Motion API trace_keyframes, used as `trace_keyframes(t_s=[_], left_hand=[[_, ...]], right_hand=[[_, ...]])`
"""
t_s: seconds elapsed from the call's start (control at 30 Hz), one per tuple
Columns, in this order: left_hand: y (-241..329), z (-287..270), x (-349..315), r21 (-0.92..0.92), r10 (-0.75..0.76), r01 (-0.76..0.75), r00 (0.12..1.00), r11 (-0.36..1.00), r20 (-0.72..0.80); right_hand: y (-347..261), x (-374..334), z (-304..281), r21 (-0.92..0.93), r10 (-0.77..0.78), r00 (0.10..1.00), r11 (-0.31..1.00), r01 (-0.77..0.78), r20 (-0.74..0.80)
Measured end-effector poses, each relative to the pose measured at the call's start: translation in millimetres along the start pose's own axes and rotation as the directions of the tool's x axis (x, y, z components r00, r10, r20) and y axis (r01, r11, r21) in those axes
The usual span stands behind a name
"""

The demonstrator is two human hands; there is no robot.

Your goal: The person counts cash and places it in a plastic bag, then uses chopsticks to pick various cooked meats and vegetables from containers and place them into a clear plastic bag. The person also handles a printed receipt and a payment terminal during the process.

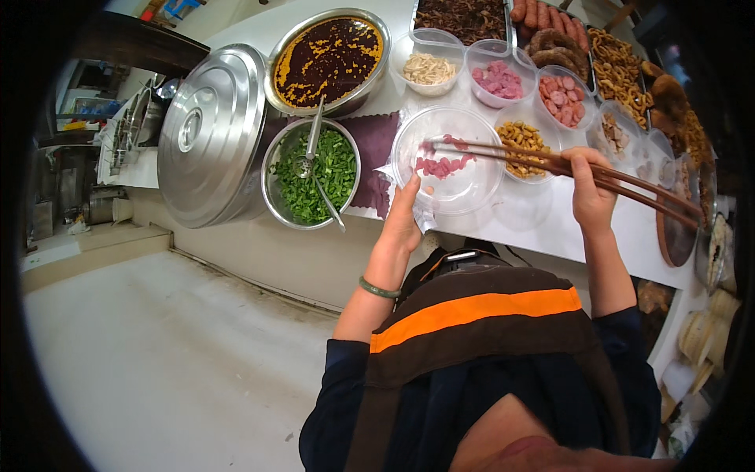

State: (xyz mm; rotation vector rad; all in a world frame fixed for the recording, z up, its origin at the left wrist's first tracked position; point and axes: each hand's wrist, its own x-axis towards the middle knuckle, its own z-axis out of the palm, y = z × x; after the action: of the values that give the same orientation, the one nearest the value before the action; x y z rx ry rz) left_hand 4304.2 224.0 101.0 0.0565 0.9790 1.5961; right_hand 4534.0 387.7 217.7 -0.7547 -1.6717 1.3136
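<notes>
At the near rim of a clear plastic bowl point(481, 198), my left hand point(403, 216) is closed with its thumb and fingers on the edge. Small pink meat pieces point(444, 167) lie in that bowl. My right hand point(591, 193) grips long brown chopsticks point(543, 161) from the right. Their tips reach over the bowl, by the pink pieces; whether they pinch any is too blurred to tell. Just right of the bowl, partly under the chopsticks, stands a clear tub of yellow-brown bits point(522, 140). Something crinkled and silvery-clear point(425, 218) shows beside my left hand.
To the left are a metal bowl of chopped greens point(334, 169) with a ladle point(314, 134), a basin of dark oily sauce point(326, 63) and a large lidded pot point(208, 134). Tubs of shredded food point(429, 69), pink meat point(497, 80) and sliced sausage point(562, 101) line the back, before meat trays point(464, 17).
</notes>
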Motion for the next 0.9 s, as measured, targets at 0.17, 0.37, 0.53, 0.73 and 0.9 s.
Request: trace_keyframes(t_s=[0.17, 0.37, 0.53, 0.73, 0.9], left_hand=[[2, -6, -2, 0.014, -0.027, 0.026, 0.999, 1.000, 0.029], [13, -14, -8, 0.073, -0.024, 0.024, 1.000, 0.997, 0.001], [17, -7, -14, 0.088, 0.059, -0.067, 0.995, 0.994, 0.081], [19, -11, -13, 0.084, -0.003, -0.010, 0.987, 0.996, 0.162], [8, -15, -11, 0.080, -0.077, 0.065, 0.984, 0.995, 0.158]], right_hand=[[-11, -9, 9, -0.041, 0.070, 0.997, 0.997, -0.069, 0.041], [-21, -25, 22, -0.101, 0.063, 0.990, 0.994, -0.050, 0.130], [-33, -34, 28, -0.024, 0.113, 0.991, 0.993, -0.112, 0.069], [-33, -40, 34, -0.148, 0.046, 0.997, 0.988, -0.037, 0.059], [-35, -61, 34, -0.126, 0.063, 0.998, 0.990, -0.059, 0.027]])
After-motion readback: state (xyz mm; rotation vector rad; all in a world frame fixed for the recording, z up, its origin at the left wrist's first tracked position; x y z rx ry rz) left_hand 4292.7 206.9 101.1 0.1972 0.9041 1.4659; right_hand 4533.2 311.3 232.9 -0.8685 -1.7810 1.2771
